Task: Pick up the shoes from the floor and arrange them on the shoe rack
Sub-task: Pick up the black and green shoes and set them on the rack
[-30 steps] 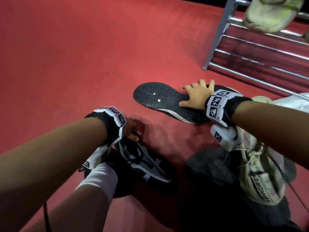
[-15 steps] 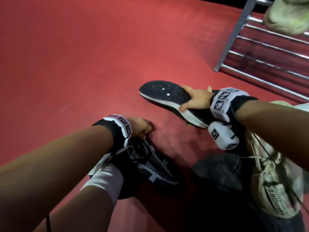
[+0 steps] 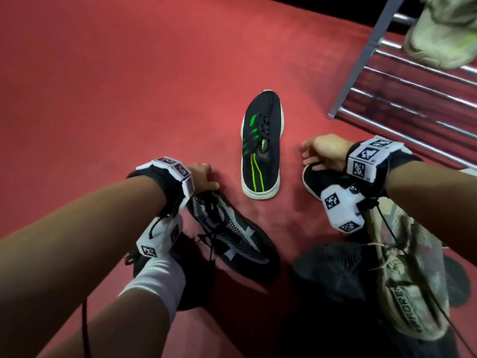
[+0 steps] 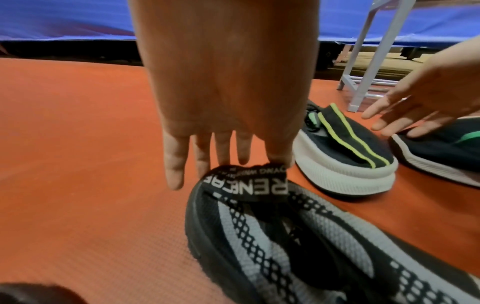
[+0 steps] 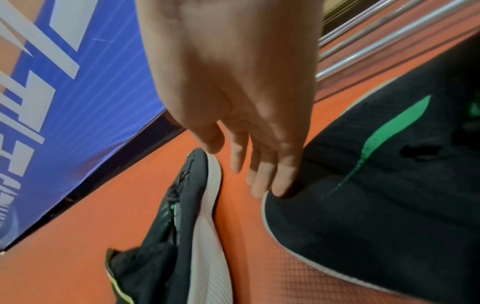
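Hanging straight-fingered, the left hand [image 3: 204,177] touched the lettered strap [image 4: 246,185] of a black-and-white mesh sneaker [image 3: 232,233]. A green-striped black sneaker [image 3: 262,148] stood upright between the hands. The right hand [image 3: 322,153], fingers relaxed and uncurled, rested on a matching sneaker [image 3: 311,179] at its toe, the shoe rack [image 3: 357,69] just beyond.

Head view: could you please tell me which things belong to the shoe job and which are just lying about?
Job: striped shoe, mate, patterned shoe, beige shoe, rack, racked shoe.
Just there: blue banner, red floor, worn sock.
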A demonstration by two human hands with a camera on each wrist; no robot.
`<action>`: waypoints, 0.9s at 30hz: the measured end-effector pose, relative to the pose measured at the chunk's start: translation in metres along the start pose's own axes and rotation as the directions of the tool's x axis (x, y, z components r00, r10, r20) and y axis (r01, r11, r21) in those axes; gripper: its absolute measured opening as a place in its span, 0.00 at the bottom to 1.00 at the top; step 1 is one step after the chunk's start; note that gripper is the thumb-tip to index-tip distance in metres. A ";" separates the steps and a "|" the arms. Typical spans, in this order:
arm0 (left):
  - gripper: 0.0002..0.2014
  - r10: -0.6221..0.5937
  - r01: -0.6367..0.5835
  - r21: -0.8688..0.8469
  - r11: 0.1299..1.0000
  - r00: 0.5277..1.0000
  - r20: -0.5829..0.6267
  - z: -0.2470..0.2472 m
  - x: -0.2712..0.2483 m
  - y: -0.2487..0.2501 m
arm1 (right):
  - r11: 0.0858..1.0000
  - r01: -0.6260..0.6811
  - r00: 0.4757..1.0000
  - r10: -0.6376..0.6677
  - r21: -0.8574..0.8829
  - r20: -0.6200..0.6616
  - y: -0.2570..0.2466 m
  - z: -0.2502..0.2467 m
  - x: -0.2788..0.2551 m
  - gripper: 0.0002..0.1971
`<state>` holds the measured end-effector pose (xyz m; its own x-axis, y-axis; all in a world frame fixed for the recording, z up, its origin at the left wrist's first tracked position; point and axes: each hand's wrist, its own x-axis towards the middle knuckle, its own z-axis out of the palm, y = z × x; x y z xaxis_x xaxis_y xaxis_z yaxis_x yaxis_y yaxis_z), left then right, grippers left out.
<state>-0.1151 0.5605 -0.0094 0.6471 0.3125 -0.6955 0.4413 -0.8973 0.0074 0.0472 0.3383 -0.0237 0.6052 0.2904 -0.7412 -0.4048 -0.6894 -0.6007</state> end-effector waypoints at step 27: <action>0.42 -0.173 0.121 -0.409 0.904 0.981 -0.091 -0.003 0.014 0.115 | 0.605 0.132 0.985 -0.170 -0.785 0.035 0.035 -0.060 -0.002 0.15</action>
<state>-0.0537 0.4625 -0.0159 0.6149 0.4896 -0.6182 0.7320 -0.6460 0.2165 0.0732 0.2735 -0.0258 0.6409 0.4261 -0.6385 0.3735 -0.8998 -0.2256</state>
